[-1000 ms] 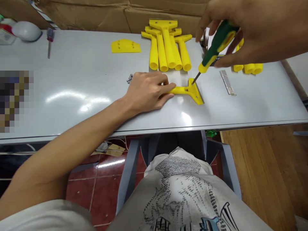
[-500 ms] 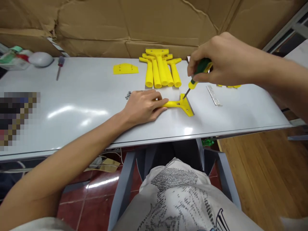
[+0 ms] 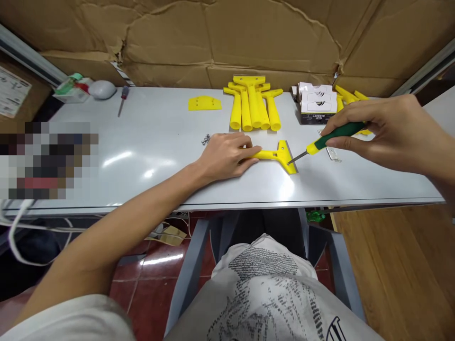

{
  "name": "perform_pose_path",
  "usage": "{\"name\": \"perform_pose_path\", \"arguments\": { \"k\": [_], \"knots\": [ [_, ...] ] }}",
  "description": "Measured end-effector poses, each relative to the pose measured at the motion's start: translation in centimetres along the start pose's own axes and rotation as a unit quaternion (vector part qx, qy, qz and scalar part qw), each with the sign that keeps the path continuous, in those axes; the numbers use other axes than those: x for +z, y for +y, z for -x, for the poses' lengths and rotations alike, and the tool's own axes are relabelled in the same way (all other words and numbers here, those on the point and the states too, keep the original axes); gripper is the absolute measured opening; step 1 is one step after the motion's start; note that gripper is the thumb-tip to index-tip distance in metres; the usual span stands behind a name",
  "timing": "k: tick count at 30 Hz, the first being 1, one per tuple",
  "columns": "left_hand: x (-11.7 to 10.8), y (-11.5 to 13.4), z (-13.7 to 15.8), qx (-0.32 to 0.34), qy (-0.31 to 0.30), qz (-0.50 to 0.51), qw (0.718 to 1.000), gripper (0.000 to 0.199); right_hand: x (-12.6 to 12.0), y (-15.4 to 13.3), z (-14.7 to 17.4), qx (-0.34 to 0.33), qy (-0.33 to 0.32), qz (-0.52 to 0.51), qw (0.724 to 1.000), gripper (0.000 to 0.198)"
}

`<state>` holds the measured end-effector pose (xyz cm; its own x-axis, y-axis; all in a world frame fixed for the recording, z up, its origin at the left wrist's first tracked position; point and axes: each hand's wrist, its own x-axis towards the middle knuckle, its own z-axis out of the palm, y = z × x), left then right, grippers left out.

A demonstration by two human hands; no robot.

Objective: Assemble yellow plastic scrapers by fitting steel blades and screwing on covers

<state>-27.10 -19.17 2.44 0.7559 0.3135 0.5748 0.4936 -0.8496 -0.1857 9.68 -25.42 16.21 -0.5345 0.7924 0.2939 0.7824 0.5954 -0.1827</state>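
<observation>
A yellow scraper (image 3: 284, 156) lies on the white table, its wide head pointing right. My left hand (image 3: 229, 156) is closed round its handle and rests on the tabletop. In my right hand (image 3: 384, 132) is a green and yellow screwdriver (image 3: 341, 134), held slanted with its tip at the lower screw hole of the scraper head. Just behind my left hand sits a small heap of screws (image 3: 206, 139). A thin stack of metal blades (image 3: 332, 153) lies under the screwdriver, partly hidden by my right hand.
Several yellow scraper handles (image 3: 254, 104) stand grouped at the back, with a flat yellow plate (image 3: 204, 103) to their left. Small boxes (image 3: 318, 104) stand at the back right. Another screwdriver (image 3: 122, 100) lies far left beside a white rounded object (image 3: 102, 89). Cardboard (image 3: 249, 38) lines the back.
The screwdriver tip has moved from the upper screw hole of the scraper head to the lower one. My right hand has come down and tilted the screwdriver flatter. The view has shifted left.
</observation>
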Motion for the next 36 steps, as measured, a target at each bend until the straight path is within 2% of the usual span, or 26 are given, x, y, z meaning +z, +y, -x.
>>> {"name": "perform_pose_path", "arguments": {
  "k": [13, 19, 22, 27, 30, 33, 36],
  "knots": [
    [-0.1, 0.1, 0.1, -0.017, -0.018, 0.011, 1.0, 0.039, -0.2, -0.3, 0.3, -0.026, 0.012, 0.029, 0.999, 0.016],
    [-0.1, 0.1, 0.0, 0.002, 0.007, 0.0, 1.0, 0.038, 0.1, -0.3, 0.4, -0.035, 0.02, 0.037, 0.999, 0.016],
    [-0.1, 0.1, 0.0, -0.003, 0.0, 0.0, 1.0, 0.037, -0.1, -0.5, 0.3, -0.046, 0.022, 0.034, 0.998, 0.016],
    [-0.2, 0.2, 0.0, 0.003, 0.006, 0.007, 1.0, 0.034, -0.5, -1.1, -1.4, -0.098, -0.049, 0.011, 0.994, 0.022],
    [-0.2, 0.2, -0.1, 0.0, 0.009, 0.008, 1.0, 0.034, -0.5, -1.5, -3.0, -0.049, -0.103, 0.073, 0.991, 0.026],
    [-0.2, 0.2, 0.0, -0.016, -0.015, 0.012, 1.0, 0.037, -0.4, -1.5, -4.4, 0.004, -0.132, 0.144, 0.981, 0.024],
    [-0.1, 0.1, 0.0, -0.028, -0.037, 0.022, 0.999, 0.039, -0.6, -1.4, -5.1, -0.032, -0.13, 0.14, 0.981, 0.026]
  ]
}}
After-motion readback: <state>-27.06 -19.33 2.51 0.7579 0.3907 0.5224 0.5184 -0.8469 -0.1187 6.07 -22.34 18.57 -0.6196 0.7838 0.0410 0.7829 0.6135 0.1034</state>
